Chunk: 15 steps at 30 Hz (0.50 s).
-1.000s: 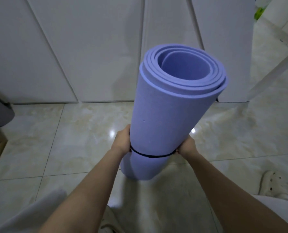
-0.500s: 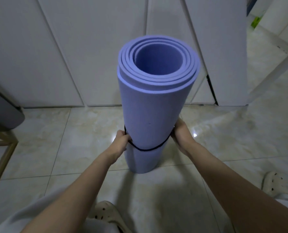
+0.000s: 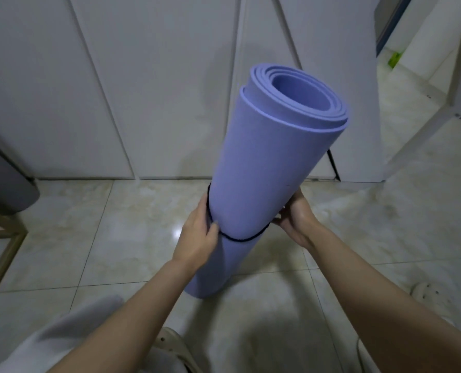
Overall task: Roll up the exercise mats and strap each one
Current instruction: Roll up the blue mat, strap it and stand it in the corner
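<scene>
Glossy cream floor tiles (image 3: pixel 111 227) run up to a wall of white panel doors (image 3: pixel 156 90); dim light, one bright glare spot on the tile just left of the mat. Left hand (image 3: pixel 198 232) grips the left side of the purple mat (image 3: pixel 261 170), thumb curled onto its front face right at the black strap (image 3: pixel 240 239). Right hand (image 3: pixel 295 215) holds the mat's right side at the same height, thumb meeting the strap, fingers wrapped behind the roll and mostly hidden. Strap circles the mat about a third of the way up, sagging low across the front and climbing on the left along the left hand's fingers. Mat is rolled into a loose spiral with an open hollow core, lower end down on the tile, top tilted right and away from the person. Near the mat's foot, a pale perforated shoe (image 3: pixel 172 343); a second one (image 3: pixel 428 294) well to its right. Far left of the mat, a grey rounded bin (image 3: pixel 6 189) above a wooden frame (image 3: pixel 6 238). Right of the mat, a slanting white leg (image 3: pixel 439 84); beyond the leg, a small green object (image 3: pixel 394 58), too small to identify.
</scene>
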{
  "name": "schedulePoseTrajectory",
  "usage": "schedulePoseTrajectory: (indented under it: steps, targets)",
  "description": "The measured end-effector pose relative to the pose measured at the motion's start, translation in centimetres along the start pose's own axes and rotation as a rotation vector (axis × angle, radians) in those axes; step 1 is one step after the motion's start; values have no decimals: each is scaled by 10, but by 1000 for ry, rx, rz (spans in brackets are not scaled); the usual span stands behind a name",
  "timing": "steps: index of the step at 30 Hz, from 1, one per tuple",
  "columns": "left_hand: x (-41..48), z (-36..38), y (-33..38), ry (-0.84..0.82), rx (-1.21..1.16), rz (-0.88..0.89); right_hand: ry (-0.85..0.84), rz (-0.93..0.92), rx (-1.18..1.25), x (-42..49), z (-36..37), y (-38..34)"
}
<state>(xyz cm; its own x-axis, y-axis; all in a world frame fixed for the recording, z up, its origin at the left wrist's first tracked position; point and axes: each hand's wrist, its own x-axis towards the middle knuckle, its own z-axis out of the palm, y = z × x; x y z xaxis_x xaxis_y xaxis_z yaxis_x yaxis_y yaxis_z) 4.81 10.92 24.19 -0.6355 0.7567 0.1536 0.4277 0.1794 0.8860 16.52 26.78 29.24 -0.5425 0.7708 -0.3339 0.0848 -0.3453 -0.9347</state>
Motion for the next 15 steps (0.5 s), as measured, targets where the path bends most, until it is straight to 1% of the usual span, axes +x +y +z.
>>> schedulePoseTrajectory:
  steps: [2, 4, 6, 7, 9, 12, 13, 15]
  targets:
    - [-1, 1, 4, 2, -88, -45, -4, 39, 40, -3, -5, 4]
    - [-1, 1, 1, -3, -195, -176, 14, 64, 25, -7, -7, 10]
    - [-1, 1, -3, -59, -258, -292, 11, 67, -26, -11, -8, 15]
    - [0, 2, -5, -89, -266, -313, 0, 71, -49, -12, -9, 17]
    - [4, 4, -5, -105, -259, -324, -24, 86, -84, -15, -7, 14]
    - [11, 1, 13, 15, -309, -265, -37, 91, -226, -23, -1, 4]
    - [12, -3, 24, 56, -349, -224, -7, 64, -297, -24, 1, 1]
    - [14, -14, 48, 94, -477, -186, 67, -67, -379, -29, 4, -6]
